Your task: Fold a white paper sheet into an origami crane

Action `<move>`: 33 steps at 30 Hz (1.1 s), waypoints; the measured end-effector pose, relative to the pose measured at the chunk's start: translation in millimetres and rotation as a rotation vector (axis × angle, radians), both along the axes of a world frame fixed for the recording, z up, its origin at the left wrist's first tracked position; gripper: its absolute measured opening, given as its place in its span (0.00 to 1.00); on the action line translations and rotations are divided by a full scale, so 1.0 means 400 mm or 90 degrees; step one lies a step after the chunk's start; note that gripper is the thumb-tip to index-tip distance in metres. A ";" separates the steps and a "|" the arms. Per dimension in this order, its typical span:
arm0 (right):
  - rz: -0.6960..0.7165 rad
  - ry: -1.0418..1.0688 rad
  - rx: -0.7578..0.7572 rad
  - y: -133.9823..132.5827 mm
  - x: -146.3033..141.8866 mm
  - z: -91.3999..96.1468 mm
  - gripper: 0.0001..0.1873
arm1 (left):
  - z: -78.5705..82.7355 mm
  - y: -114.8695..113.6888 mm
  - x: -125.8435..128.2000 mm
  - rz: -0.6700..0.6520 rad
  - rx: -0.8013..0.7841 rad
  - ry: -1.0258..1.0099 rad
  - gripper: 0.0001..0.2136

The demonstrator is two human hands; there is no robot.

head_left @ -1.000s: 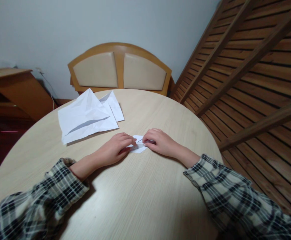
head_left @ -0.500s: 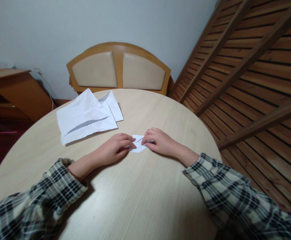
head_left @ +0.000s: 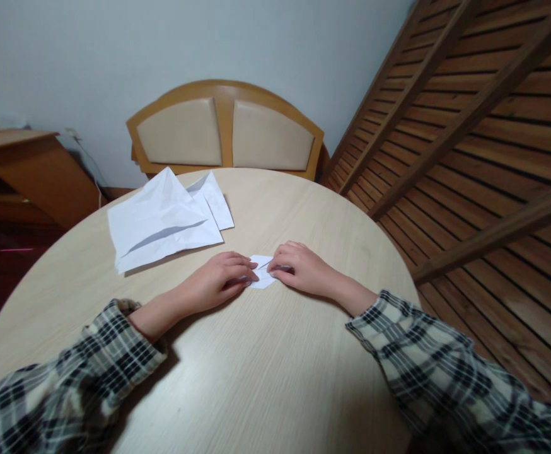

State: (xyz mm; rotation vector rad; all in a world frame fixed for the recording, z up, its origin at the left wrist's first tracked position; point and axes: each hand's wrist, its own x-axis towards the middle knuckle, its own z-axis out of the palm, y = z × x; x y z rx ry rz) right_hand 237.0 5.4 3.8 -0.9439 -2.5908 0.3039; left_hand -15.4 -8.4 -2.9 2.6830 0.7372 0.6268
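Observation:
A small folded piece of white paper [head_left: 262,276] lies on the round pale wooden table [head_left: 266,366], near its middle. My left hand [head_left: 219,279] rests on the table with curled fingers pressing the paper's left edge. My right hand [head_left: 299,268] pinches the paper's right side, fingers bent together. Most of the paper is hidden under the two hands. Both arms wear plaid sleeves.
Larger creased white sheets [head_left: 164,217] lie at the table's far left. A wooden chair [head_left: 226,129] with beige pads stands behind the table. A slatted wooden frame [head_left: 469,120] leans at the right. A wooden cabinet [head_left: 24,167] stands at the left.
Both hands and the small paper have stayed almost in place; the view shifted slightly between the oldest frame and now.

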 end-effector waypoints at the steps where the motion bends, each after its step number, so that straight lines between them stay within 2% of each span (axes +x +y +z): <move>1: -0.017 0.009 0.011 -0.001 -0.001 -0.001 0.08 | 0.000 0.000 0.000 -0.003 0.001 -0.001 0.10; 5: -0.085 0.033 0.040 0.000 -0.003 -0.006 0.12 | -0.002 -0.004 0.002 -0.010 0.013 0.000 0.11; 9: -0.116 -0.009 0.010 0.002 -0.001 -0.011 0.13 | -0.002 -0.013 0.005 -0.010 0.040 0.024 0.11; 18: -0.057 -0.012 -0.029 -0.006 -0.004 -0.010 0.15 | -0.002 -0.019 0.006 -0.028 0.105 0.043 0.14; 33: -0.089 -0.005 -0.041 -0.005 -0.012 -0.012 0.07 | -0.007 -0.022 0.010 -0.040 0.169 0.043 0.12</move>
